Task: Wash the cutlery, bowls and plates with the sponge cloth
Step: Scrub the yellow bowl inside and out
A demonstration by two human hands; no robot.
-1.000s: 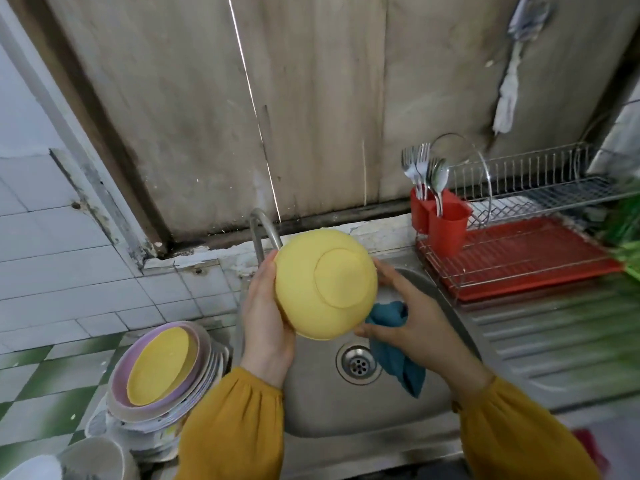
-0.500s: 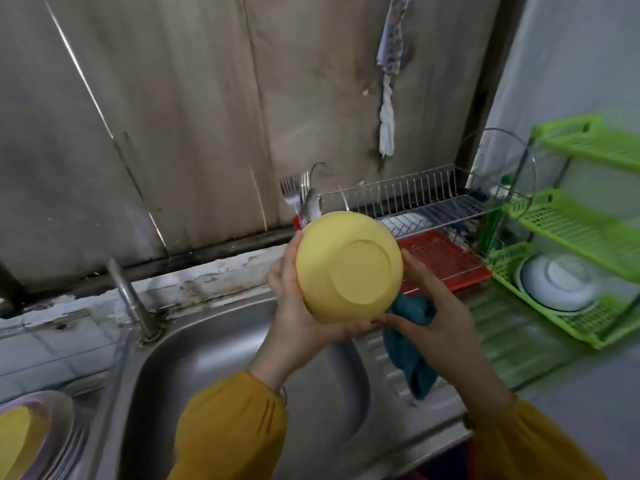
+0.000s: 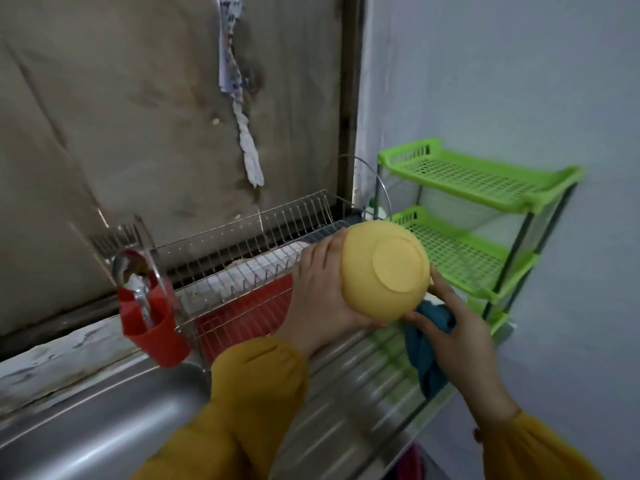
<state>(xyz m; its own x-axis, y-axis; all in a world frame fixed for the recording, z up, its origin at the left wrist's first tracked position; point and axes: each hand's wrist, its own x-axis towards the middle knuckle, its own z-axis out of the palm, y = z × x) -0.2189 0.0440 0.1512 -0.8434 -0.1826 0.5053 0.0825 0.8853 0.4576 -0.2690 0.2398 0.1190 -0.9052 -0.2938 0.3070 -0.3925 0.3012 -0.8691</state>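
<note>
Left hand (image 3: 322, 292) grips yellow bowl (image 3: 384, 271), base toward camera, held over the draining board (image 3: 353, 393), right of centre, in front of the wire dish rack (image 3: 242, 244). Right hand (image 3: 460, 327) clutches teal sponge cloth (image 3: 426, 355), with its fingertips touching the bowl's lower right side. Red cutlery holder (image 3: 152, 327) with forks (image 3: 110, 237) on the rack's left end. Green shelf (image 3: 485, 178) far right. Sink (image 3: 104, 427) near left. Printed strip (image 3: 230, 46) on the wall, text too blurred to read.

The left hand (image 3: 322, 299) grips the yellow bowl (image 3: 384, 271); the right hand (image 3: 460, 327) holds the sponge cloth (image 3: 424, 355).
</note>
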